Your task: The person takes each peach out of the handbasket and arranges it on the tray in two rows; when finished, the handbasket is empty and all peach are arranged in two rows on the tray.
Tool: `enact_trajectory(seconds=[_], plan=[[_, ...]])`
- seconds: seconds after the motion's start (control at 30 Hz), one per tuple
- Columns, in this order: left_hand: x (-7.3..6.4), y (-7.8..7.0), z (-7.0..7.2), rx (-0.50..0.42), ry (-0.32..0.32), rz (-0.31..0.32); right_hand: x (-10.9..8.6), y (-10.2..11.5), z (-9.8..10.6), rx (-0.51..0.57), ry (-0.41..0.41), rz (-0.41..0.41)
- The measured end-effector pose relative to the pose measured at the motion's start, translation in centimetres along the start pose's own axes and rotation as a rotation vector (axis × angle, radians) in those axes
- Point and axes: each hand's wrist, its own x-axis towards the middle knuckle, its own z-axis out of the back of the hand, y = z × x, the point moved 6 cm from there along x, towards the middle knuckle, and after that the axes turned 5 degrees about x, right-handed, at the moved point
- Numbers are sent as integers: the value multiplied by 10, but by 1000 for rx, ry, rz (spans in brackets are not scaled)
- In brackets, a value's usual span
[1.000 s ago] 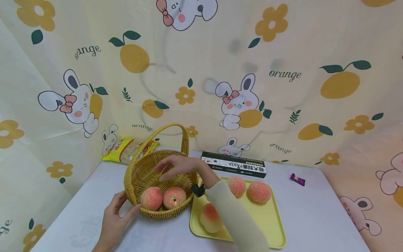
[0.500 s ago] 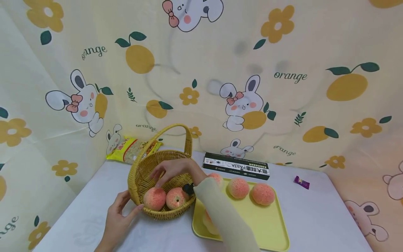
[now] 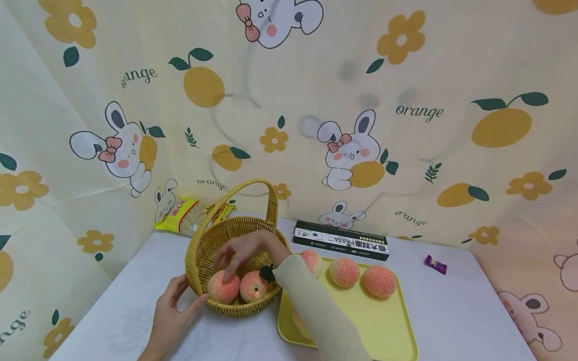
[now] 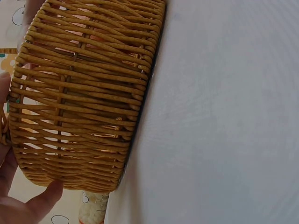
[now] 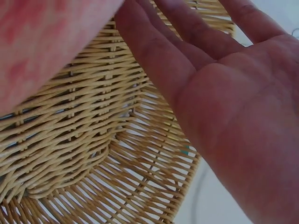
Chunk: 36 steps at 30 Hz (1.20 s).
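Note:
A wicker basket with a tall handle stands left of centre in the head view, holding a left peach and a right peach. My left hand holds its left side, thumb at the near rim; the left wrist view has fingers at the edge of the woven wall. Inside the basket, my right hand reaches down, its fingertips at the top of the left peach. The right wrist view shows extended fingers, with their tips out of frame, and a peach surface close to the camera.
A yellow tray with several peaches lies right of the basket, partly hidden by the right sleeve. Behind are a black pasta box and a yellow bag. A small purple packet lies far right.
My right hand has lowered into the basket, from above the peaches to the left one. The left hand stays at the basket's side. The whole view has shifted slightly.

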Motion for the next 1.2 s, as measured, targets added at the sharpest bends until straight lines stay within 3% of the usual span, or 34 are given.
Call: enact_trajectory(seconds=[0.53, 0.77, 0.87, 1.0, 1.2], plan=[[0, -3, 0, 35, 4, 45, 4, 1, -8, -60, 35, -99], [0, -3, 1, 36, 5, 52, 7, 0, -17, 47, 87, -126], [-1, -1, 1, 36, 12, 57, 8, -1, -17, 31, 71, -134], [-1, 0, 1, 44, 17, 73, 8, -1, -16, -46, 44, -120], [-3, -1, 0, 54, 12, 73, 8, 3, -14, -154, -21, -27]])
